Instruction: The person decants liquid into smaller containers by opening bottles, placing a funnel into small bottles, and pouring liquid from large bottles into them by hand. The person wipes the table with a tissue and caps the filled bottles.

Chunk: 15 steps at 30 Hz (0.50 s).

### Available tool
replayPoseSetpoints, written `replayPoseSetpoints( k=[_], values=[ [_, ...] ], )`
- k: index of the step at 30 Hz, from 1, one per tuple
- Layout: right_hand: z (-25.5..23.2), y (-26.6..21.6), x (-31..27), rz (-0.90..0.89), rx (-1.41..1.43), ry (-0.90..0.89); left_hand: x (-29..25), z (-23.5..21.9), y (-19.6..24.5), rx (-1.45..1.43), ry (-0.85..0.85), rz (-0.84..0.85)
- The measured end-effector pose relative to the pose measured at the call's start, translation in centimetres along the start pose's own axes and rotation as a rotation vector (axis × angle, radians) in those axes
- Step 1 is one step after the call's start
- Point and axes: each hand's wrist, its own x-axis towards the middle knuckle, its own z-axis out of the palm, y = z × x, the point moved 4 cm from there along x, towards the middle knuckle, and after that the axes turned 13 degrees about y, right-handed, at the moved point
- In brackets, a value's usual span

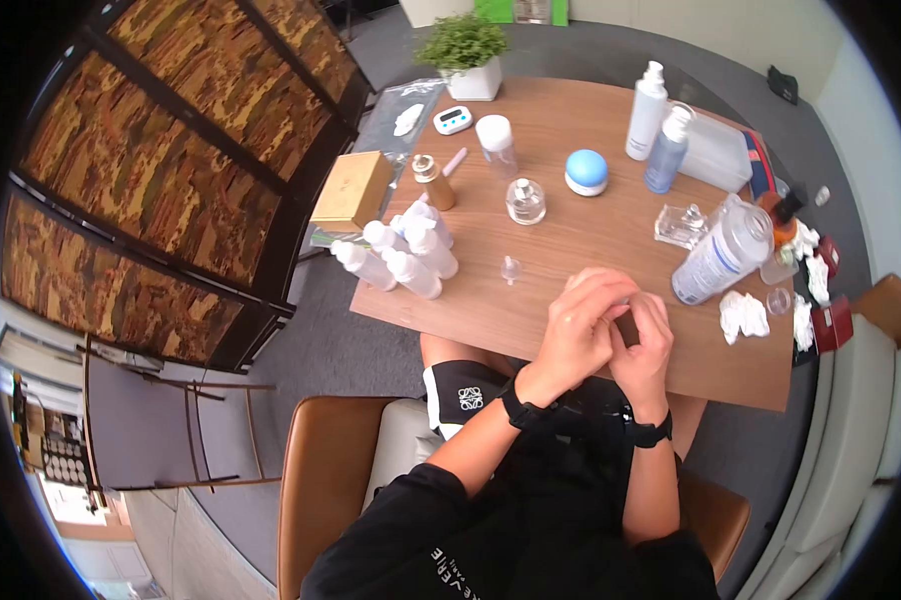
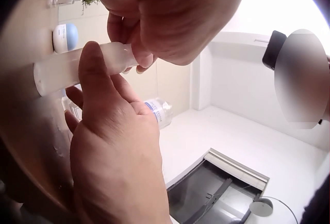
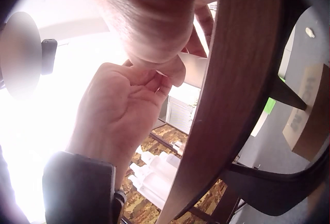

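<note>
A frosted white bottle (image 2: 56, 72) stands upright between both hands in the left wrist view. My right hand (image 2: 118, 152) grips its body, the thumb laid across the side. From the other side my left hand (image 1: 576, 325) pinches the bottle's top; its fingers hide the neck. In the head view both hands, my right hand (image 1: 643, 350) included, meet over the table's near edge and mostly cover the bottle. The right wrist view shows the left fingers bent in against the right hand. A small clear funnel (image 1: 511, 268) lies left of them.
Several frosted bottles (image 1: 411, 277) cluster at the table's left. Behind are a glass perfume bottle (image 1: 526, 203), a gold bottle (image 1: 432, 184) and a blue-topped round jar (image 1: 587, 174). Right of the hands stand a large clear bottle (image 1: 719, 260) and crumpled tissue (image 1: 744, 317).
</note>
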Motion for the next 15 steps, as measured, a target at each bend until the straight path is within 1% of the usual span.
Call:
replayPoseSetpoints(
  k=[1,3,4,6,9,12,15],
  values=[
    [-0.1,-0.1,0.0,-0.023,0.005,0.013,0.0,-0.1,-0.1,0.033,-0.001,0.002],
    [-0.2,-0.4,0.0,-0.012,-0.004,0.032,0.1,-0.2,-0.1,0.081,-0.033,-0.009],
    [-0.3,-0.5,0.2,-0.014,-0.005,0.034,0.3,-0.3,0.1,0.074,-0.021,-0.004],
    [-0.5,-0.1,-0.1,0.008,-0.004,0.036,0.5,-0.3,0.8,0.122,0.001,0.105],
    [-0.2,0.1,-0.2,0.002,0.026,0.036,0.6,-0.4,1.4,0.186,0.043,0.102],
    [-0.3,-0.2,0.1,-0.020,0.033,0.030,0.4,-0.3,1.0,0.182,0.071,0.094],
    [-0.3,-0.3,0.1,0.006,0.032,0.018,0.5,-0.1,1.1,0.174,0.064,0.097]
  ],
)
